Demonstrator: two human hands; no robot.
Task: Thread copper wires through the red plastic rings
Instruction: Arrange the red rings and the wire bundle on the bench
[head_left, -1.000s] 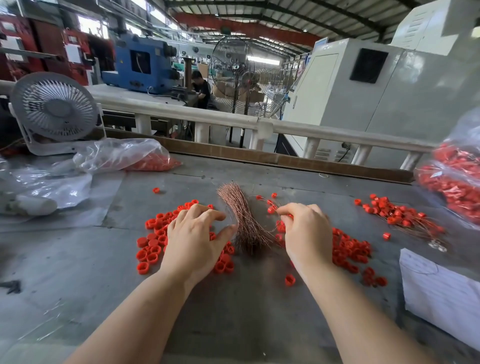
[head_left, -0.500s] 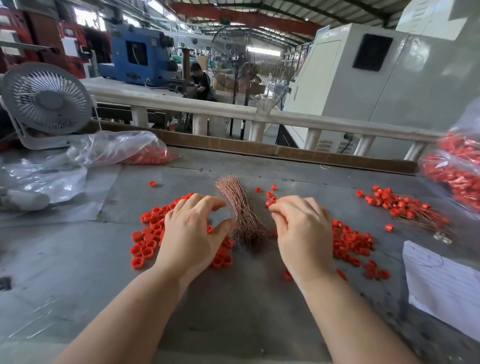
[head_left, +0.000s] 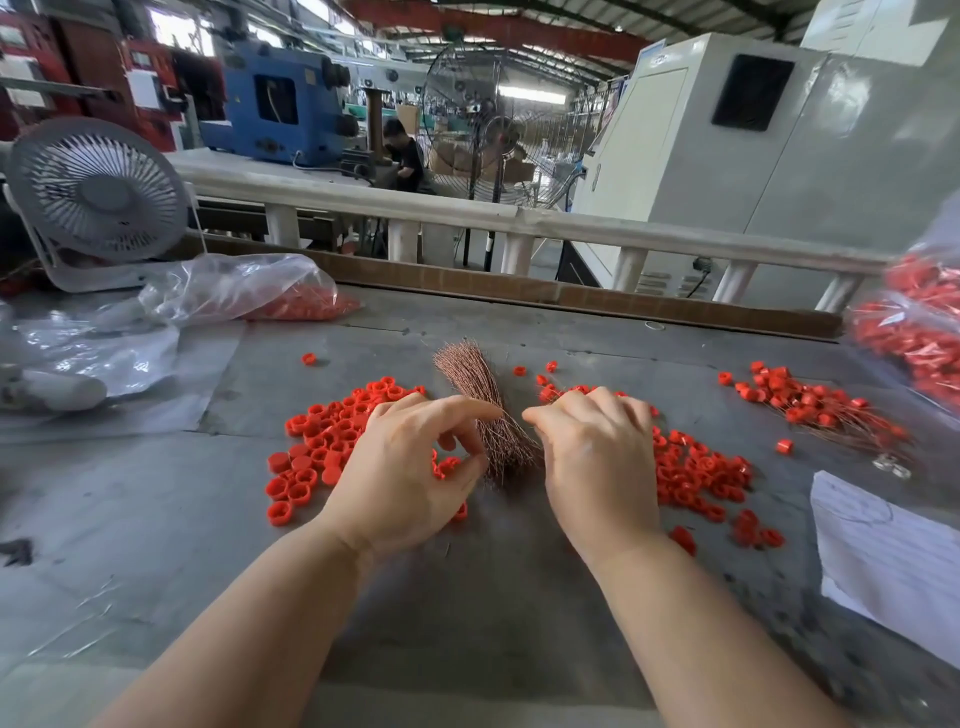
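A wide grey desk (head_left: 519, 597) carries everything, with a white railing (head_left: 519, 221) along its far edge. At the far left stands a small white fan (head_left: 98, 195), and beside it lies a clear plastic bag (head_left: 244, 288) with red rings inside. A second bag of red parts (head_left: 914, 332) sits at the right edge, and a white sheet of paper (head_left: 893, 556) lies near the right front. In the middle lies the bundle of copper wires (head_left: 480, 400), fanned out at its far end, between two loose heaps of red plastic rings: one on the left (head_left: 317, 441), one on the right (head_left: 701, 473). Farther right is a pile of rings already on wires (head_left: 810, 405). The left hand (head_left: 400, 483) hovers over the left heap, fingers curled, thumb and forefinger reaching to the bundle; whether it pinches a wire cannot be told. The right hand (head_left: 597, 467) is curled just right of the bundle, and what it holds is hidden.
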